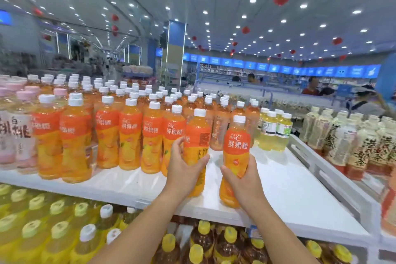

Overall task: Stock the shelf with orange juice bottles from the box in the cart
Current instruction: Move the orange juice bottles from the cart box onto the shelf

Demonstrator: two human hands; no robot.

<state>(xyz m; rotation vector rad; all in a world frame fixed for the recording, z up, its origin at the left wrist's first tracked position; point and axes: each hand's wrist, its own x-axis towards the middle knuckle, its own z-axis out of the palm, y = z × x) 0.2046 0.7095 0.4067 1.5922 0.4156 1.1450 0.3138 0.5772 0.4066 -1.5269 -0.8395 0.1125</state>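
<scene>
Two orange juice bottles with white caps and orange labels are held upright over the white top shelf (289, 188). My left hand (182, 169) grips the left bottle (198, 135) around its middle, just right of the front row of orange juice bottles (107, 135) that stand on the shelf. My right hand (242, 180) grips the right bottle (235, 148) around its lower half, label facing me. The two held bottles are close together but apart. The box and the cart are out of view.
Pale yellow drink bottles (275, 133) stand at the shelf's back right. Pink peach drinks (17, 135) fill the far left. Tea bottles (353, 146) sit on the adjoining shelf to the right, behind a white divider (321, 167). Yellow-capped bottles (53, 231) crowd the lower shelf.
</scene>
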